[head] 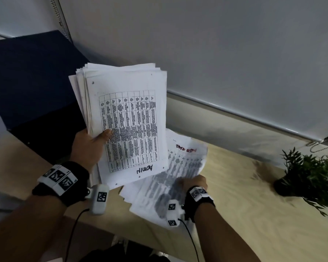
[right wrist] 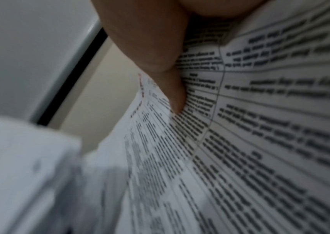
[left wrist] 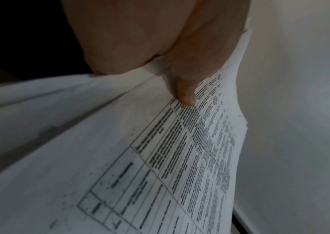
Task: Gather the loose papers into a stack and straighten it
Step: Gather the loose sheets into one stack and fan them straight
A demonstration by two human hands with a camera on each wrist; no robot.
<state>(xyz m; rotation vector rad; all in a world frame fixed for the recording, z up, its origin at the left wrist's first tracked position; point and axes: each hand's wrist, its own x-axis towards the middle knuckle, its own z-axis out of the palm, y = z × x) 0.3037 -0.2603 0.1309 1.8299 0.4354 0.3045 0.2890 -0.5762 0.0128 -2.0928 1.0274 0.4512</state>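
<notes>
Papers: split in 2 lots, both lifted off the desk [head: 254, 186]. Left hand [head: 89, 146] grips the main stack [head: 125, 114] at its near-left edge, thumb [left wrist: 186, 93] pressed on the top sheet, fingers hidden beneath; edges fanned, not flush. Right hand [head: 192, 183] holds a 2nd sheaf [head: 180, 167], w/ thumb [right wrist: 177, 95] curled onto the print, low and just right of the stack, partly tucked under it; sheets splayed and blurred.

Judgement: merge the sheaf under the stack, loosen both grips, then tap the long edge on the desk to square up.

Room: bare desk right of right hand; potted plant [head: 309, 176] further right. Dark panel [head: 32, 82] close beyond the left hand. Wall [head: 235, 53] close beyond.
</notes>
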